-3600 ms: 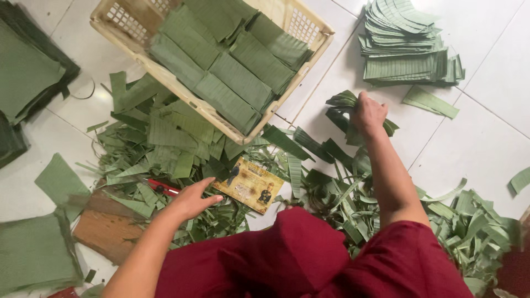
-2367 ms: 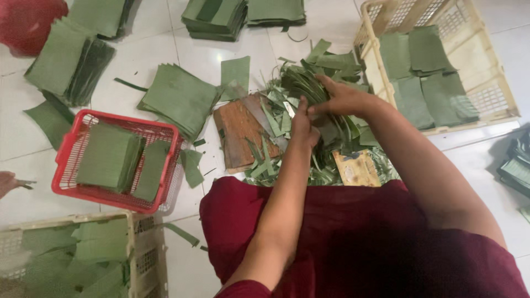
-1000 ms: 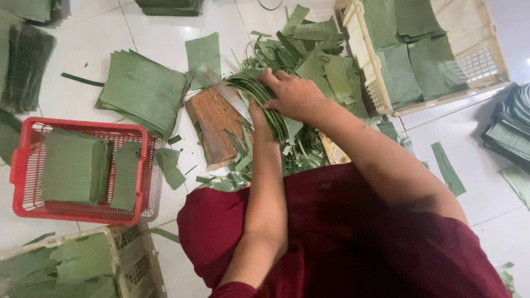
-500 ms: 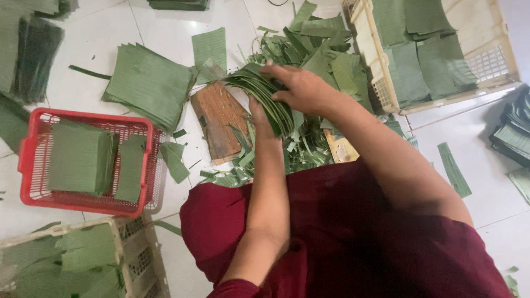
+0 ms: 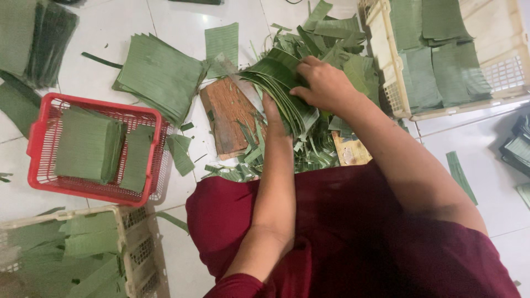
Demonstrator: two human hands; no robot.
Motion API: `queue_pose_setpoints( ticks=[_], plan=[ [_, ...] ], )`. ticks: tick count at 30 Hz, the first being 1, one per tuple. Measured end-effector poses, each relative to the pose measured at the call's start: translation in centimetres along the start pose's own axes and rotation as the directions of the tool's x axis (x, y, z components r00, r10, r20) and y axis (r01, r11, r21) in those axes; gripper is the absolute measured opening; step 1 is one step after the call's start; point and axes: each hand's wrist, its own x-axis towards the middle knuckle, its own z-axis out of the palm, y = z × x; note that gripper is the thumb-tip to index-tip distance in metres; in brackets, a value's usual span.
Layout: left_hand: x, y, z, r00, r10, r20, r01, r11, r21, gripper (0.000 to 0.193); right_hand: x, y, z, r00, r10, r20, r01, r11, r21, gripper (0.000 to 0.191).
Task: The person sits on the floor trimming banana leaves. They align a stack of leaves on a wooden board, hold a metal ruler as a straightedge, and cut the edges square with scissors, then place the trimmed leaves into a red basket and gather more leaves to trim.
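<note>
Both my hands hold a curved bundle of long green leaf strips (image 5: 279,83) over the floor. My right hand (image 5: 326,85) grips the bundle from above on its right side. My left hand (image 5: 271,113) is under the bundle, mostly hidden by the leaves. Just left of the bundle lies a brown wooden board (image 5: 229,116). Loose leaf scraps (image 5: 326,38) are heaped around and behind the bundle.
A red plastic basket (image 5: 41,138) with stacked cut leaves sits at the left. A cream crate (image 5: 386,66) of folded leaves stands at the upper right, another (image 5: 135,243) at the lower left. A stack of square leaf pieces (image 5: 160,74) lies on the white tiles.
The view has shifted from the right side to the left. My hands gathered leaf strips from the scrap pile into a bundle and now hold it together near the board.
</note>
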Motion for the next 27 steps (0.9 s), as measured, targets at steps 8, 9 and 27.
queue_pose_setpoints(
  ticks=[8,9,27],
  plan=[
    [0.7,-0.3,-1.1,0.99,0.051,-0.13,-0.047,0.998,0.035,0.044,0.0,2.6,2.5,0.981,0.088,-0.175,-0.095,0.995,-0.029,0.017],
    [1.0,-0.2,-1.2,0.985,0.129,-0.118,-0.122,0.99,0.066,0.038,0.1,3.3,2.6,0.969,0.081,-0.234,-0.09,0.996,-0.029,0.016],
    [1.0,-1.8,-2.5,0.971,0.222,-0.086,-0.22,0.975,0.039,0.039,-2.0,3.3,-1.4,0.988,0.146,-0.051,-0.14,0.985,0.105,0.069]
  ],
)
